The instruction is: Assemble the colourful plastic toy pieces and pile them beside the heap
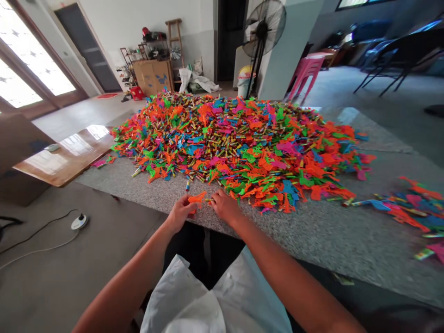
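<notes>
Close to the near edge of the stone table [135, 187], my left hand [180, 212] is closed on an orange plastic toy gun [197, 199]. My right hand [224, 204] pinches a small yellowish printed tube [208, 200] just right of the toy gun, its fingers partly covering it. Whether tube and gun touch I cannot tell. Beyond both hands rises a large heap [225, 138] of orange, green, blue and pink toy guns mixed with many small printed tubes. One loose blue-tipped tube [188, 186] lies just above my left hand.
A smaller batch of toy guns [412, 208] lies at the table's right. A shiny wooden board [62, 155] adjoins the left side. Beyond stand a fan [262, 32], a pink stool [307, 74] and a cardboard box [152, 76]. A power socket with cords [79, 222] is on the floor.
</notes>
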The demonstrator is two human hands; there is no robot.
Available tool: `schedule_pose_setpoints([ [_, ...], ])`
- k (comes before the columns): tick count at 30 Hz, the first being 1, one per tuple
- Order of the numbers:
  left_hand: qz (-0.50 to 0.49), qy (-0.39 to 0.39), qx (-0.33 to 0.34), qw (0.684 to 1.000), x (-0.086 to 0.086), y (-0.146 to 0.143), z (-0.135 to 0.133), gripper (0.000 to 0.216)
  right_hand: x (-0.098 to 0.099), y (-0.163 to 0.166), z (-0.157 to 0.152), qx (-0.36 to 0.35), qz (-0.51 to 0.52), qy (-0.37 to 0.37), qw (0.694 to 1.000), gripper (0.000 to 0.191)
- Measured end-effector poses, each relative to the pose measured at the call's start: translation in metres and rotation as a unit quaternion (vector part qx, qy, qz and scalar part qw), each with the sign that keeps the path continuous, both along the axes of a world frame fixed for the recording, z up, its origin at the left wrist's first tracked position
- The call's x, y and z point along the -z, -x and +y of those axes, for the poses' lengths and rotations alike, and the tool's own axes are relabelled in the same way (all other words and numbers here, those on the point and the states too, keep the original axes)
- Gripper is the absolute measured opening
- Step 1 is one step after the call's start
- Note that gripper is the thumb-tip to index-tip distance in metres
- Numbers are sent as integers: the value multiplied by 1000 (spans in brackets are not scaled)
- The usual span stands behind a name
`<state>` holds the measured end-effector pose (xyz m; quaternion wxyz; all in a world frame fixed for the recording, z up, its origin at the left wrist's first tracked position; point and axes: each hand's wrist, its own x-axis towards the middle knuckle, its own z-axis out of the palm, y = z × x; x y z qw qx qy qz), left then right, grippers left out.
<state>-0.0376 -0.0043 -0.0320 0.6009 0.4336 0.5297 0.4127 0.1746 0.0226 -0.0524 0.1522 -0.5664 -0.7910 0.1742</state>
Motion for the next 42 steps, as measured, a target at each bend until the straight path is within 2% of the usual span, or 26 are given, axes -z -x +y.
schedule_pose_setpoints([
  [3, 10, -10, 8, 1000, -2, 3, -1, 52, 0, 3, 3, 57, 45, 1, 997, 13],
  [6, 38, -24, 30, 999, -4, 4, 0, 53, -5, -4, -1, 131, 218, 4, 967, 11],
  [8, 56, -34, 67, 996, -7, 4, -1, 51, -14, -9, -9, 121, 355, 45, 926, 16],
  [10, 65, -43, 115, 990, -11, 2, -1, 48, -26, -12, -20, 76, 440, 101, 889, 27],
  [12, 71, -44, 155, 984, -16, -1, 0, 44, -36, -13, -29, 42, 455, 130, 880, 31],
  [14, 71, -31, 175, 982, -19, -8, -1, 43, -42, -14, -35, 26, 438, 121, 890, 28],
  [16, 53, -11, 169, 984, -20, -15, -2, 44, -42, -15, -37, 40, 433, 101, 895, 25],
  [18, 13, 2, 145, 989, -17, -23, -4, 46, -39, -16, -37, 79, 458, 98, 880, 29],
  [21, -44, 12, 107, 993, -11, -32, -9, 48, -34, -15, -37, 133, 546, 120, 818, 34],
  [23, -67, 19, 90, 993, -8, -35, -11, 47, -34, -14, -38, 135, 598, 140, 777, 33],
  [25, -89, 24, 87, 992, -9, -36, -12, 46, -35, -13, -41, 122, 620, 158, 759, 30],
  [29, -108, 33, 108, 988, -14, -36, -10, 45, -37, -13, -44, 109, 614, 173, 762, 25],
  [37, -30, -29, 137, 990, -14, -33, -8, 44, -38, -22, -45, 85, 578, 180, 791, 24],
  [42, -40, -9, 175, 984, -15, -30, -9, 43, -46, -25, -48, 61, 551, 169, 815, 19],
])
